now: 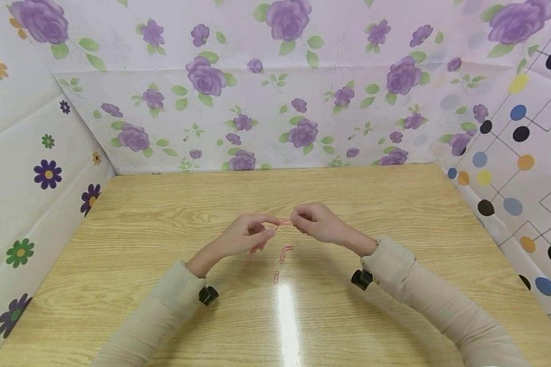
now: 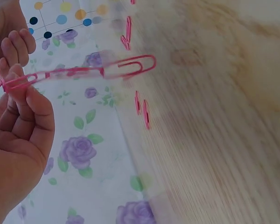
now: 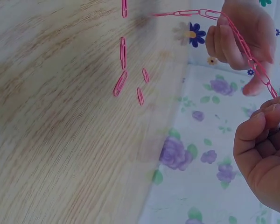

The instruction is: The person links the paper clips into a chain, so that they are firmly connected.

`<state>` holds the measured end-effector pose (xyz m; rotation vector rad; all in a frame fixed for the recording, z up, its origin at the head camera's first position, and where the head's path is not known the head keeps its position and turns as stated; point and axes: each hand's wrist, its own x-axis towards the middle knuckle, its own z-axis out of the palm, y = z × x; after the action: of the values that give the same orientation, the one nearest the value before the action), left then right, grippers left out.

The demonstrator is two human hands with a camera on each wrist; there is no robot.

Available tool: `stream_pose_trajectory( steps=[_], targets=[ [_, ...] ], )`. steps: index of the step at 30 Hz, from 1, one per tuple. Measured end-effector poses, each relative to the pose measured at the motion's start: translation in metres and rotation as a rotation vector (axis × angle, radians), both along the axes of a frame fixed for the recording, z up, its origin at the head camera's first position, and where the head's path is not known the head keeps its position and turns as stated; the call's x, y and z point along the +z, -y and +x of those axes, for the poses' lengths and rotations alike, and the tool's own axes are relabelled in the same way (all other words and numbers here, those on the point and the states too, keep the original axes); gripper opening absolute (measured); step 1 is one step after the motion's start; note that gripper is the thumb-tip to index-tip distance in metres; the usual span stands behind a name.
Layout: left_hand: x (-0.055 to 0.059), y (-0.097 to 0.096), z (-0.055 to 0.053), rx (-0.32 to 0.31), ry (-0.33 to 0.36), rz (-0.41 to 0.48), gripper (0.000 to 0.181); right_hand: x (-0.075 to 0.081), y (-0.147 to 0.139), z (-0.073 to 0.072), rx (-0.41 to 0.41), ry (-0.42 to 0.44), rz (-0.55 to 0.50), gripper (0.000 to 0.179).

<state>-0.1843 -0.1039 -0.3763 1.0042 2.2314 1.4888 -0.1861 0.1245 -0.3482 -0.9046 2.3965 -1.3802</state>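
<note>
A chain of linked pink paper clips (image 1: 284, 222) is stretched between the two hands above the table. My left hand (image 1: 248, 235) holds the chain at its fingertips, and in the left wrist view a length of linked clips (image 2: 135, 65) hangs away from those fingers. Facing it, my right hand (image 1: 319, 222) pinches the other end between thumb and forefinger. In the right wrist view the chain (image 3: 242, 42) runs across the left hand's fingers to the right fingertips (image 3: 272, 112), which cover its last clip. Loose pink paper clips (image 1: 276, 277) lie on the wood below the hands.
The wood-grain table (image 1: 372, 331) reaches back to a wall cloth with purple flowers (image 1: 303, 132). Patterned cloths also line the left side (image 1: 18, 204) and right side (image 1: 532, 204). Several loose clips (image 3: 122, 53) lie spread along the tabletop, and light glares near the front.
</note>
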Motion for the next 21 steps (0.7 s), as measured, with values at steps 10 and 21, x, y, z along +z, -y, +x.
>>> stream_pose_trajectory(
  steps=[10,21],
  targets=[
    [0.028,-0.011,0.015,0.031,-0.058,-0.031,0.019,-0.003,0.002,0.001,0.037,-0.150,0.042,0.020],
    [0.031,-0.013,0.017,0.029,-0.100,-0.064,0.013,-0.007,0.006,0.004,0.043,-0.149,0.030,0.021]
  ],
)
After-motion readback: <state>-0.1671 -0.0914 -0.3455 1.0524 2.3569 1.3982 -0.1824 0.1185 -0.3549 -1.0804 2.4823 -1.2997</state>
